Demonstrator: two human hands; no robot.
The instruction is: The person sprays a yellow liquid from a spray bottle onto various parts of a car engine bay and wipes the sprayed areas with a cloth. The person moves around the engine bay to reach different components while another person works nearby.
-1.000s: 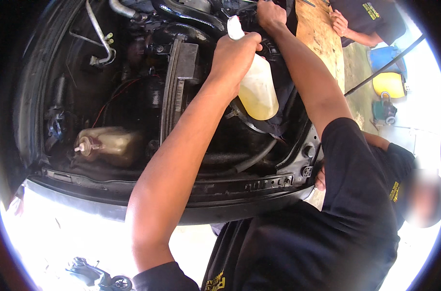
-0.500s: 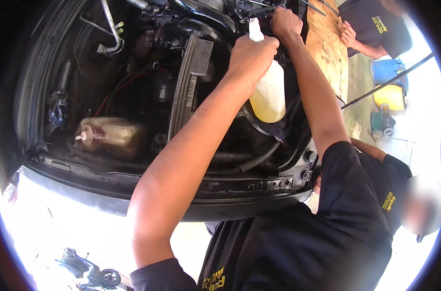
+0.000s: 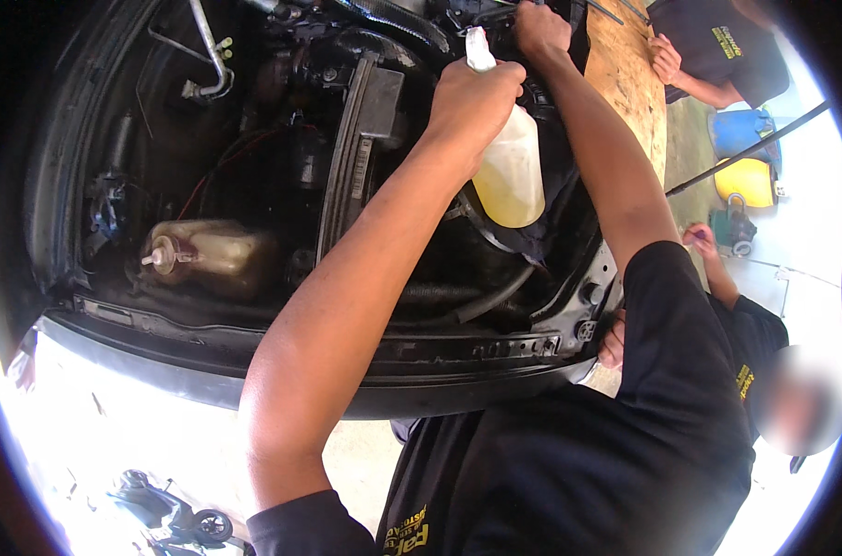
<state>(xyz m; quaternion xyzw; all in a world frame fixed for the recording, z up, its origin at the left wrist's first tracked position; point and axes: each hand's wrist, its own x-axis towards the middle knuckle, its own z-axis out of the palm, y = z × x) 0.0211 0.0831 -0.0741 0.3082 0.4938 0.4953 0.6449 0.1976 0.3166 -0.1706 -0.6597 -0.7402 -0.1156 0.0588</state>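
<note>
My left hand (image 3: 477, 102) is wrapped round the neck of a spray bottle (image 3: 512, 181), a translucent white one partly filled with yellowish liquid. Its white spray head sticks up past my fist, pointing to the far side of the engine bay (image 3: 263, 167). Farther off and to the right, my right hand (image 3: 542, 35) is closed among dark engine parts at the top edge of the view. What its fingers grip is hidden. Below the bottle, dark cloth-like material and a black hose (image 3: 497, 296) lie against the bay's right side.
At left sits a yellowed plastic reservoir (image 3: 213, 255), beyond it a metal pipe (image 3: 208, 56). A black bar (image 3: 347, 157) crosses mid-bay. A wooden board (image 3: 625, 83) lies right. Two co-workers stand there; one co-worker's hand (image 3: 613, 341) is by the car's front corner. A thin rod (image 3: 750, 148) slants upward.
My right hand has shifted slightly up and left. The bottle and my left hand have moved a little up. The co-worker at right has raised a hand.
</note>
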